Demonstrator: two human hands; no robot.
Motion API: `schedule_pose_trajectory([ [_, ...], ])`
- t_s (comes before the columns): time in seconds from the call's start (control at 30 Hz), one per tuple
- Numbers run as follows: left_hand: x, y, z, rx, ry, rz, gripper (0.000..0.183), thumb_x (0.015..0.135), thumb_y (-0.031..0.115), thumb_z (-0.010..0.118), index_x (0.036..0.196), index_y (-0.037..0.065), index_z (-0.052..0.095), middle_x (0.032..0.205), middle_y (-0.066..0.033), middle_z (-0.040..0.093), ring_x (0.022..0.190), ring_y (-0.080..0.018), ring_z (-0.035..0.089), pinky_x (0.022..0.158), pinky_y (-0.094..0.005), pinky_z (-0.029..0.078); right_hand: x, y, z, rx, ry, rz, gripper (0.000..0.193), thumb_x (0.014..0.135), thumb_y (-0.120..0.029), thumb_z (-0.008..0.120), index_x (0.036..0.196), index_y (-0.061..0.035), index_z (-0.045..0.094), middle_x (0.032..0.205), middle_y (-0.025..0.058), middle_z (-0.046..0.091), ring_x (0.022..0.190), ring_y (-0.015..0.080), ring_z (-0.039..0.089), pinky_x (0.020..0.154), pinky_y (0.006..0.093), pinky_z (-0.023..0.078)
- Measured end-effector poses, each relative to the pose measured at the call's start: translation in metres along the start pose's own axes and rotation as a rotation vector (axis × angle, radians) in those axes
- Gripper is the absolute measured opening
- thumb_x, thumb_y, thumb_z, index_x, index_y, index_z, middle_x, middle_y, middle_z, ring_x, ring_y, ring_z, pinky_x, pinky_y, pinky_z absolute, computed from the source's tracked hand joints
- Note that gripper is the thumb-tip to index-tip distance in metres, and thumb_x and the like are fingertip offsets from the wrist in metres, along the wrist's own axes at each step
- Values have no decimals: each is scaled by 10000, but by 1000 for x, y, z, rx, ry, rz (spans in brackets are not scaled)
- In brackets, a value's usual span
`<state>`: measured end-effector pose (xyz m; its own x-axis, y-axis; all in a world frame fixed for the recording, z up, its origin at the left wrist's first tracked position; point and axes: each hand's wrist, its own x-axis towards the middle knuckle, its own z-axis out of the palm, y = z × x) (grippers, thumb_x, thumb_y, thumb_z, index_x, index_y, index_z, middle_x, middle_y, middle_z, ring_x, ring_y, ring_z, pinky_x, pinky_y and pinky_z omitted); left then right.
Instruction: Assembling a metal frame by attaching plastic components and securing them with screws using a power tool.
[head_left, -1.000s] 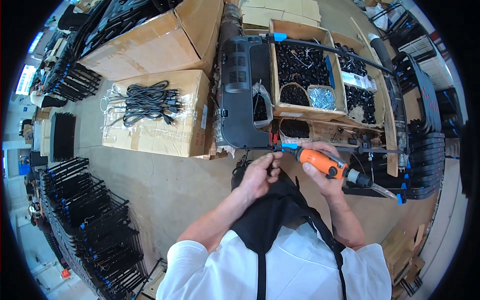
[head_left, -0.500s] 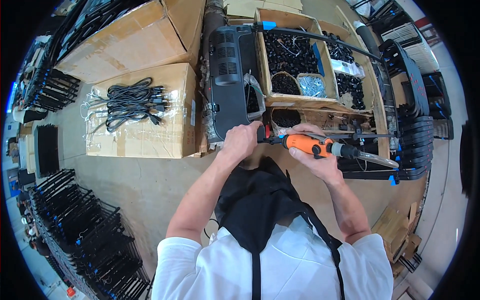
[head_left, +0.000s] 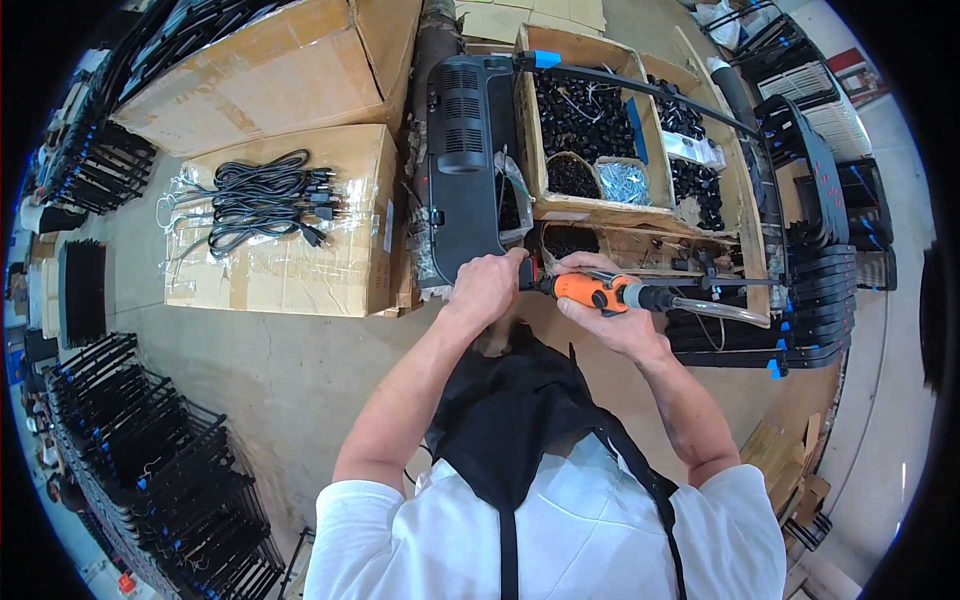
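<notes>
An orange power screwdriver point(head_left: 578, 289) with a grey rear end and a clear hose lies level in my right hand point(head_left: 612, 325), its fingers wrapped round the body. The tool's tip points left at the near end of a black frame point(head_left: 660, 92), beside a small red piece. My left hand point(head_left: 486, 288) is closed on the near corner of a long black plastic housing point(head_left: 452, 215) with vent slots, close to the tool's tip. The fingertips and the exact contact point are partly hidden. The housing joins the frame, which spans the parts bins and carries blue tape.
A wooden parts box point(head_left: 655, 208) holds black fittings and silver screws beneath the frame. Coiled black cords point(head_left: 262, 200) lie on a taped carton point(head_left: 290, 275) at left. Black frames point(head_left: 150, 450) stand stacked at lower left, and more frames point(head_left: 815, 300) are at right.
The screwdriver and my right hand have moved left, bringing the tip nearer the housing's corner. My left hand stays at that corner. The view has shifted slightly.
</notes>
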<state>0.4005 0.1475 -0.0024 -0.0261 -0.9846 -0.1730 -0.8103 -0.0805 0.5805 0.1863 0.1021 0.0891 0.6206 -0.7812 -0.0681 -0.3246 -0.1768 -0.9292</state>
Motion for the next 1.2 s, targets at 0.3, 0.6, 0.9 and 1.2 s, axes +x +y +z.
schedule_pose_trajectory([
  [0.3,-3,-15,10,-413,40,-147,320,980,126,559,1276,55,659,1011,-241,739,923,-345,738,789,-466,580,27,-17,3,-258,-218,63,383,858,-225,763,1215,-128,665,1128,62,733,956,199,706,914,340,556],
  [0.6,-82,-19,20,-1872,-83,-399,226,1120,280,529,1169,76,613,926,-7,645,705,-83,530,564,-219,401,32,-3,-4,-213,-287,23,377,854,-197,781,1211,-119,686,1074,58,720,902,181,696,872,332,570],
  [0.9,-98,-1,71,-1956,-11,-519,251,1092,338,596,1074,104,686,804,38,617,653,-68,502,573,-221,402,33,-5,-2,-145,-301,-25,417,868,-150,788,1263,-94,665,1098,61,721,983,172,694,925,328,558],
  [1.2,-99,9,65,-1946,2,-529,289,1085,246,608,1279,50,694,922,24,678,722,-69,548,624,-233,438,28,-2,-3,-96,-309,-24,467,867,-123,789,1305,-54,640,1207,71,716,1118,171,685,1011,322,529],
])
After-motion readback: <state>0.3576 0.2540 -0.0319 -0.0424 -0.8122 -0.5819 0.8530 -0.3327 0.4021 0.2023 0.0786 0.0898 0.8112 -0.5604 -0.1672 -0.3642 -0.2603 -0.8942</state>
